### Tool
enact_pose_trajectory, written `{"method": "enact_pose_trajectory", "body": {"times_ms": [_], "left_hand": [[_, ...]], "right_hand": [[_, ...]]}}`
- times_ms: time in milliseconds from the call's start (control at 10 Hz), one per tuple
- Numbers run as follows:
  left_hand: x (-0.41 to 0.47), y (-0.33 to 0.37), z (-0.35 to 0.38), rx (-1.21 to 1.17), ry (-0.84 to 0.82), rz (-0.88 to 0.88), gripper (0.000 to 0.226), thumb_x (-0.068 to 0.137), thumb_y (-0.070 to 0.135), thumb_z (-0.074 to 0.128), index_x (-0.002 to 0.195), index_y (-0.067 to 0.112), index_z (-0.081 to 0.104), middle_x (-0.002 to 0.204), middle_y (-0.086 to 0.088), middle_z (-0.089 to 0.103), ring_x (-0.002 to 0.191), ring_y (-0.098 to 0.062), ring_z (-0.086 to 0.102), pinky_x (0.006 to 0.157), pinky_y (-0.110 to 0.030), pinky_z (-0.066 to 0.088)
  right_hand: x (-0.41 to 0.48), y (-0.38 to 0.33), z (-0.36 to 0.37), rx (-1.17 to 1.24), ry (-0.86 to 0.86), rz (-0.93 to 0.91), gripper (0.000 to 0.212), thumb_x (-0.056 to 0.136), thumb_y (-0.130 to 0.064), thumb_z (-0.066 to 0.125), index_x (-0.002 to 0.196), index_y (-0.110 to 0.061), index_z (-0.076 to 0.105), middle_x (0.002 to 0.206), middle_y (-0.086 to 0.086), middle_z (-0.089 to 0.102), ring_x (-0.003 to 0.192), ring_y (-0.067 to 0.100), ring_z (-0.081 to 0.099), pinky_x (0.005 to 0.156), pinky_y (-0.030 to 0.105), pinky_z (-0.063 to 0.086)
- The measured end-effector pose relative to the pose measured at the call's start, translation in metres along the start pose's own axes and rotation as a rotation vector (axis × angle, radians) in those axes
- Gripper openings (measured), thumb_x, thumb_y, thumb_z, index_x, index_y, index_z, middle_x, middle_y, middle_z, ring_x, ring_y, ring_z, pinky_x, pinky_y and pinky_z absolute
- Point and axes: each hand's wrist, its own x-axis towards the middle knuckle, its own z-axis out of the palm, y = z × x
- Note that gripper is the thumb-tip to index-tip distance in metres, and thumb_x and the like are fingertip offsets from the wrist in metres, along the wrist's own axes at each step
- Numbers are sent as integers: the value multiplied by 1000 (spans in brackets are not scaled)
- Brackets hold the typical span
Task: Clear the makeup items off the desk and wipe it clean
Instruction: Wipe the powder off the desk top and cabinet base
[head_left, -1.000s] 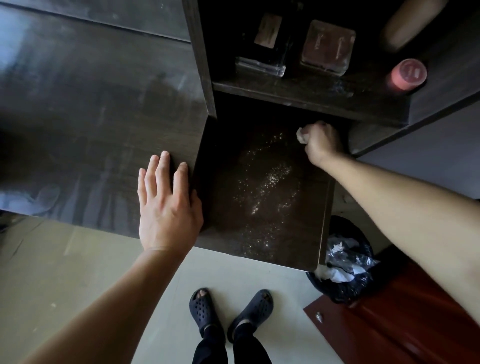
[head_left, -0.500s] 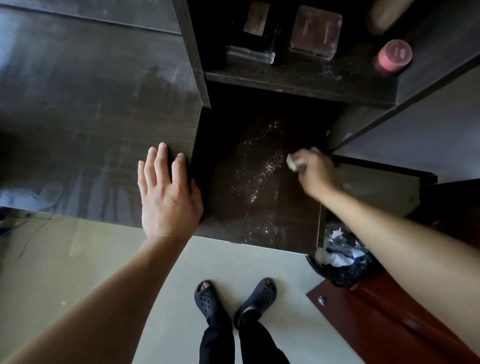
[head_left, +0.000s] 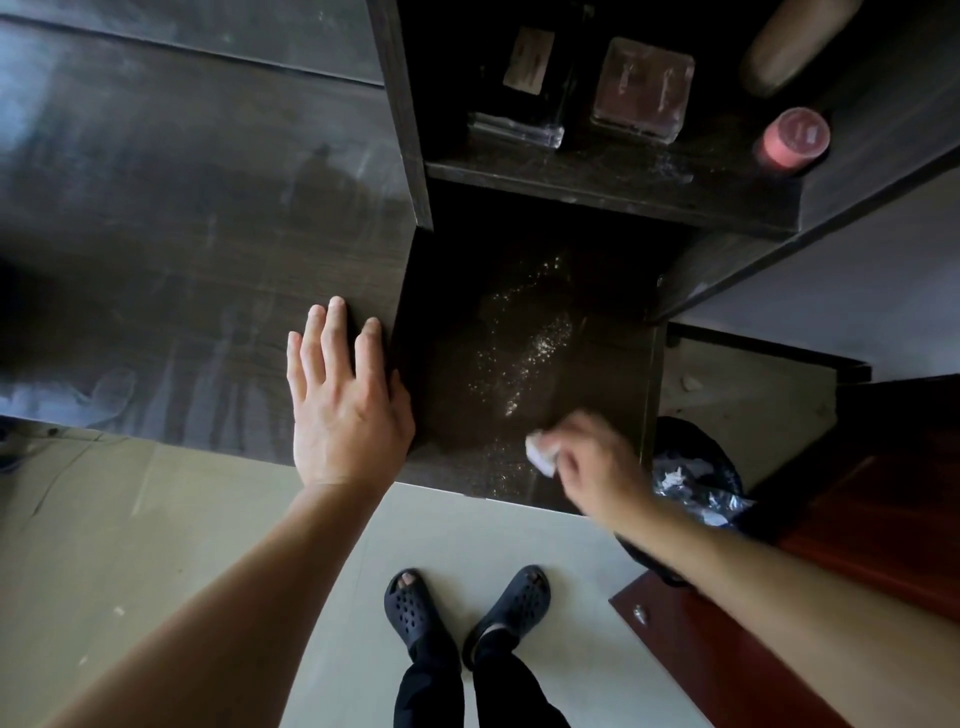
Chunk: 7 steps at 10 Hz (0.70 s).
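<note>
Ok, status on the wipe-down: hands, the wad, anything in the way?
Left hand flat on the desktop edge. Right hand grips a white wad near the lower surface's front edge. Pale specks lie on that surface. Nothing blocks the wad.

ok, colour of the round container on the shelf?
Pink. The container shows best in the head view.

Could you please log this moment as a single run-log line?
step: wiping | right hand: grips white wad, front of lower surface | left hand: flat on desk top | pale specks: on lower surface
</note>
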Motion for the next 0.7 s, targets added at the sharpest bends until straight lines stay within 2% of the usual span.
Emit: {"method": "enact_pose_trajectory", "body": {"times_ms": [100,200,300,400,500,600,700], "left_hand": [[-1,0,1,2,10,1,41,87,13,54,124,-3,50,142,-30,38,135,-46,30,113,-57,21],[-1,0,2,12,16,-1,41,87,12,56,124,-4,51,142,-30,39,135,-46,31,113,-58,22],[0,0,3,12,20,2,40,88,12,56,125,-4,51,141,-31,39,134,-47,32,112,-58,22],[0,-1,4,27,17,6,41,89,13,56,125,-4,51,141,-31,39,134,-48,32,112,-59,23],[-2,-3,4,30,7,7,41,89,14,56,126,-4,51,141,-31,39,134,-48,32,113,-59,22],[-2,-3,3,29,4,-1,41,89,13,56,126,-4,51,141,-31,39,134,-48,32,112,-59,22],[0,-1,3,25,2,-2,41,88,13,54,125,-3,50,142,-30,38,134,-47,31,112,-59,22]], "right_hand": [[105,15,-55,-70,200,219,28,83,-2,50,97,-22,64,107,9,62,99,25,56,84,32,43],[192,42,-77,-209,217,292,33,90,-6,45,86,-39,41,126,16,55,116,29,50,97,33,37],[231,63,-74,-291,185,261,43,96,-9,37,74,-38,14,116,1,35,102,0,38,100,31,26],[240,75,-55,-266,261,307,27,93,-10,42,95,-33,29,108,-2,25,94,3,25,93,26,26],[202,57,-47,-303,252,170,18,87,-7,49,79,-22,56,82,-6,55,75,-1,49,78,18,35],[145,44,-41,-193,4,8,21,87,8,52,86,-2,71,87,3,60,85,10,56,79,14,38],[140,47,-57,-126,-125,-63,30,85,14,50,92,-4,73,91,0,65,88,11,58,81,24,43]]}}
